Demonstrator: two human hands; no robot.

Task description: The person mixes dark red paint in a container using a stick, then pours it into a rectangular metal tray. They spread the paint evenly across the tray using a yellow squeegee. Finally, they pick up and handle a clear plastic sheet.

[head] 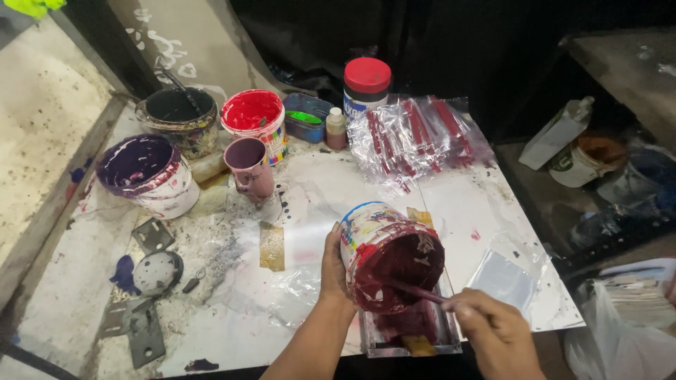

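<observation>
Left hand (336, 271) tipping a tub of dark red ink (389, 255) while the right hand (493, 331) stirs or scrapes inside it with a thin stick (417, 290)

Closed around the tub's near wall, the left hand angles its mouth toward the right hand, just above a small metal tray (412, 334) at the table's (486, 211) front edge. Right fingers pinch the stick, which runs from lower right up-left into the tub. Other paint tubs (151, 172) stand well apart, far left
</observation>
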